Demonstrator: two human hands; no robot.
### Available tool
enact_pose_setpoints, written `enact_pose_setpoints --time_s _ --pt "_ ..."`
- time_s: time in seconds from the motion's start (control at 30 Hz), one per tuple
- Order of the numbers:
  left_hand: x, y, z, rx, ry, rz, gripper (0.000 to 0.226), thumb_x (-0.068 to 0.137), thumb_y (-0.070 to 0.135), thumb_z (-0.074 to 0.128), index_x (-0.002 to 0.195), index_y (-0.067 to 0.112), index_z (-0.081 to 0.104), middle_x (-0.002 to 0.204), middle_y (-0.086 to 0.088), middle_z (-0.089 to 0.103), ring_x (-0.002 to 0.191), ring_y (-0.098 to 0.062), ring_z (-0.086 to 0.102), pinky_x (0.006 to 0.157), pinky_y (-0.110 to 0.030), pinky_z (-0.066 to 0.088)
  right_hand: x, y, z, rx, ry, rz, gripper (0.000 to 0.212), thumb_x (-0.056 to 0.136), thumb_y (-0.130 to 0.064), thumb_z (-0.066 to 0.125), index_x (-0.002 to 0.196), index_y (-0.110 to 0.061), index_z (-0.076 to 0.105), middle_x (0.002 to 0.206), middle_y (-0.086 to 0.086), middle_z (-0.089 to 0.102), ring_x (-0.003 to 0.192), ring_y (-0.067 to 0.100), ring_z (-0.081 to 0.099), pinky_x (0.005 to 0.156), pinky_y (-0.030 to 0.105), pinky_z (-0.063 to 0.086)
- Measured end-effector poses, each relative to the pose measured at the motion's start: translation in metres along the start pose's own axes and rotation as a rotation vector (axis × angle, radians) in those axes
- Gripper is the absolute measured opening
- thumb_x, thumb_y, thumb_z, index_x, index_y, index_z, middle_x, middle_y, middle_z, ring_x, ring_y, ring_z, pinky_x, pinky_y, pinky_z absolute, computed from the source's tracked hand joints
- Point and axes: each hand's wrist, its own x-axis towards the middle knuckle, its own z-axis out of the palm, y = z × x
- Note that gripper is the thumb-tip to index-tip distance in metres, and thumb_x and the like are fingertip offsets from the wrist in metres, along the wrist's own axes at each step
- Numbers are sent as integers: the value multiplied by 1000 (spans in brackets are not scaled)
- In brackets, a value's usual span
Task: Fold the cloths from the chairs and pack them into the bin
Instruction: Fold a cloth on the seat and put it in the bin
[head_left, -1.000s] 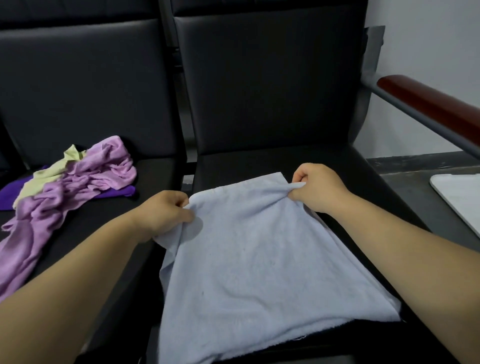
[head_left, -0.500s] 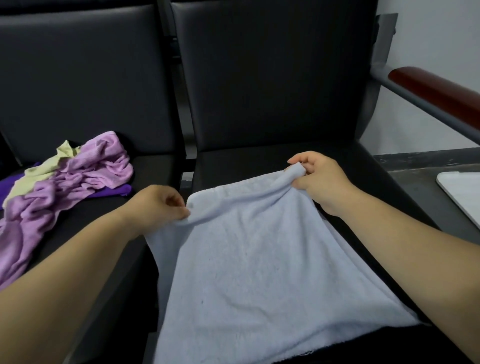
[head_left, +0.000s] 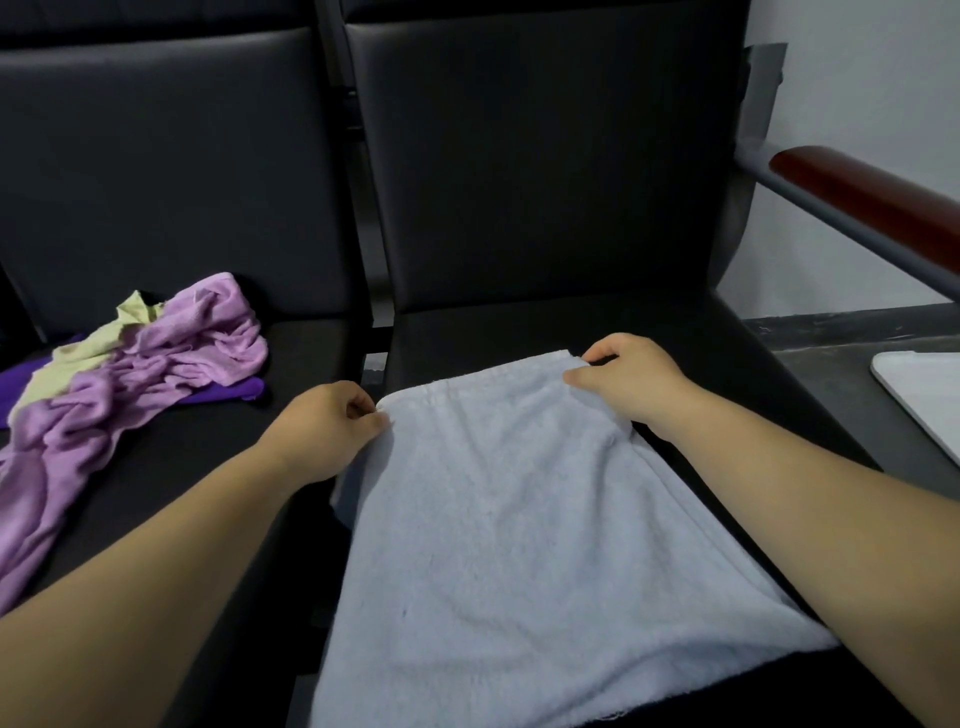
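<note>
A pale blue cloth (head_left: 519, 545) lies spread on the seat of the right-hand black chair (head_left: 519, 322). My left hand (head_left: 322, 426) pinches its far left corner. My right hand (head_left: 628, 384) pinches its far right corner, thumb on top of the fabric. The far edge runs fairly straight between the two hands. On the left chair (head_left: 171, 457) lies a crumpled pile: a lilac cloth (head_left: 130, 400) over a pale yellow cloth (head_left: 78, 358) and a dark purple cloth (head_left: 228, 392).
A red-brown armrest (head_left: 872, 197) on a grey bar juts out at the right. A white flat object (head_left: 930, 395) sits at the right edge on the dark floor. A gap separates the two chairs.
Both hands have carried the cloth's far edge farther back on the seat and laid it flatter. The edge is now straighter and less bunched.
</note>
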Motion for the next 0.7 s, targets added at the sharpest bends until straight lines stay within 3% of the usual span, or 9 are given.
enact_pose_setpoints --time_s 0.13,0.23,0.33,0.57,0.7 --pt "10 9 5 23 -15 -1 16 91 43 69 86 29 63 85 8 65 77 -9 59 63 -28 42 10 -12 6 -21 48 -52 33 92 -29 75 123 -21 65 111 -8 59 102 14 58 83 30 48" --pt "14 13 7 -58 -1 15 13 89 29 75 83 27 64 82 7 67 75 -8 60 61 -22 42 20 -18 15 37 76 -56 20 90 -20 77 108 -22 70 106 -6 66 96 14 63 75 27 48" --pt "15 12 7 -147 11 -10 12 94 23 67 83 20 63 80 3 66 72 -13 59 58 -24 40 23 -12 22 148 79 -68 15 88 -9 76 92 -23 71 94 0 67 87 16 65 69 25 48" --pt "29 6 19 -127 88 -80 15 99 24 59 86 18 55 80 -4 62 70 -17 54 56 -28 37 35 2 27 -63 113 -129 23 97 -10 66 89 -28 78 96 -20 61 83 2 56 65 14 39" --pt "36 5 23 -59 78 -94 14 98 27 59 85 22 56 83 0 62 74 -15 56 60 -31 40 35 3 33 -105 156 -112 20 96 -10 61 85 -16 77 91 -6 72 79 12 65 62 20 49"
